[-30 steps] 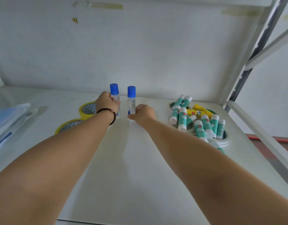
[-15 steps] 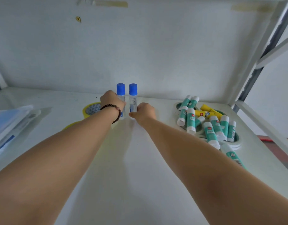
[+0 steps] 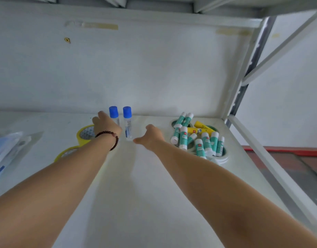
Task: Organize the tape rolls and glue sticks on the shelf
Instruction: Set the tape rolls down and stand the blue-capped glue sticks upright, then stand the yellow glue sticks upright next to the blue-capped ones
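Observation:
Two clear glue bottles with blue caps stand upright side by side near the back of the white shelf (image 3: pixel 136 185): the left bottle (image 3: pixel 114 115) and the right bottle (image 3: pixel 127 122). My left hand (image 3: pixel 106 125), with a bead bracelet at the wrist, is just left of the left bottle, fingers apart, holding nothing. My right hand (image 3: pixel 151 136) is a little right of the right bottle, open and apart from it. Two yellow tape rolls (image 3: pixel 84 134) (image 3: pixel 68 153) lie left of my left arm. Several teal-and-white glue sticks (image 3: pixel 206 142) and a yellow one (image 3: pixel 201 128) lie heaped on white tape rolls (image 3: pixel 224 159) at the right.
A stack of blue-and-clear plastic folders (image 3: pixel 5 149) lies at the left edge. The shelf's back wall (image 3: pixel 136 68) rises right behind the bottles. A white metal upright and rail (image 3: pixel 243 122) bound the right side; a red-edged floor (image 3: pixel 288 153) shows beyond.
Both hands have let go of the blue-capped bottles, which now stand close together. The right hand has drawn back to the right and the left hand has opened.

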